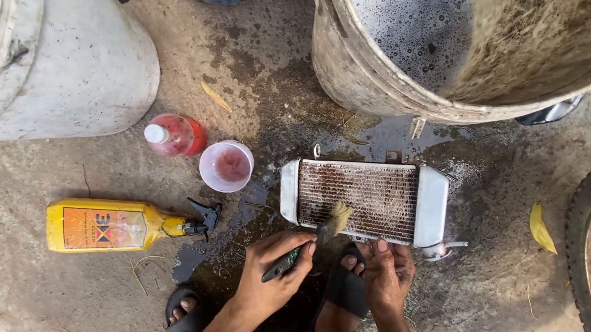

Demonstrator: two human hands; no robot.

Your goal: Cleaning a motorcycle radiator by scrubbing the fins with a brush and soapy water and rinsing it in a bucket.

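Radiator (372,199): one, flat on wet concrete, at 6 o'clock from the soapy bucket (362,71) | left hand (267,275): fingers closed around one brush (317,237), bristles on the fins | right hand (388,272): fingers curled on the radiator's near edge | at 9 o'clock: one pink cup (226,166), one red bottle (174,135), one yellow spray bottle (113,226)

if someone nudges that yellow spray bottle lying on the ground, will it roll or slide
The yellow spray bottle lies on its side on rough, partly wet concrete, so it would probably drag rather than slide. Its body looks flattish and the black trigger nozzle sticks out, which should stop a roll. It is likely light plastic, though its fill level cannot be seen.
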